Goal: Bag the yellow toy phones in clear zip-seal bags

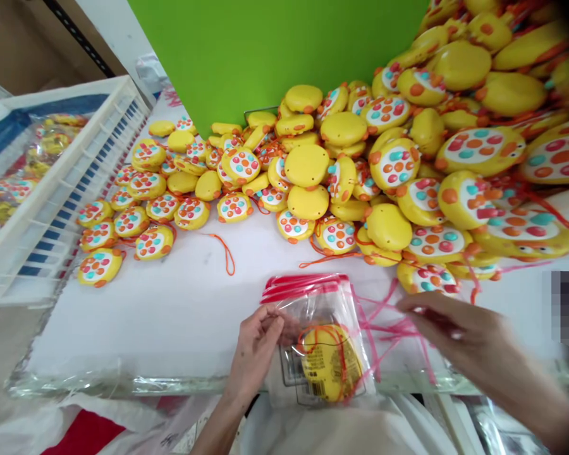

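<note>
Fingers of left hand (258,344) pinch clear plastic bag (320,341) w/ red zip top, at table's (171,316) near edge. Inside: round glossy yellow toy (329,363), orange cord. Right hand (459,332) blurred, fingers loosely spread nr pink strips (389,328).

Bright, even light, soft shadows; edges bulge, right hand (459,332) motion-blurred.

Our white worktable (171,316), glass-topped

We see yellow round button toys (308,165) heaped far and right, clear red-topped bags (313,297) near.
</note>
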`<state>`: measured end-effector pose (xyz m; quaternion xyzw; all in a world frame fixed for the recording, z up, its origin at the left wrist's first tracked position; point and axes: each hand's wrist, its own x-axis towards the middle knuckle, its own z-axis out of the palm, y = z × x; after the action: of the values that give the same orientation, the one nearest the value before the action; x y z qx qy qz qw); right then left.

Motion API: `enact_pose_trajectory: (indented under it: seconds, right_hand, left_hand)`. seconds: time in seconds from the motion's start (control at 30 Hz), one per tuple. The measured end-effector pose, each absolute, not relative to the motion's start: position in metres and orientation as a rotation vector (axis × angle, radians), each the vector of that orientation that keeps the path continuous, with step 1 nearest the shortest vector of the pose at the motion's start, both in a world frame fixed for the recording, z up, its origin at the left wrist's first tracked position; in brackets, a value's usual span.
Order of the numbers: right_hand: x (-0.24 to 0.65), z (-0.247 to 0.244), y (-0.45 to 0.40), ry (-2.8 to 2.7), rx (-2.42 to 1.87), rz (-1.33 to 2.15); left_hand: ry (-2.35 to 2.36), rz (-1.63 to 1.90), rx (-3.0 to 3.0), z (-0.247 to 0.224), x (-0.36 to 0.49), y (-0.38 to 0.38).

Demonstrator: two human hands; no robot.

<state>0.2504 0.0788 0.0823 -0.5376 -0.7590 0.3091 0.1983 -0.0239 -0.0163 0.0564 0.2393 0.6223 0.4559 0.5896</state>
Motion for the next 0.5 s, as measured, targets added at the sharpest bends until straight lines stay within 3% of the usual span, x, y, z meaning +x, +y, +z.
enact_pose_trajectory:
  seconds: [0.27, 0.5]
  right_hand:
    - [0.183, 0.065, 0.095, -2.057, -1.367, 1.328]
    - [0.185, 0.039, 0.094, -2.038, -1.32, 1.399]
  left_hand:
    - [1.515, 1.006, 0.562, 0.054, -0.028, -0.016]
    - [1.561, 0.963, 0.352, 0.038, -0.037, -0.018]
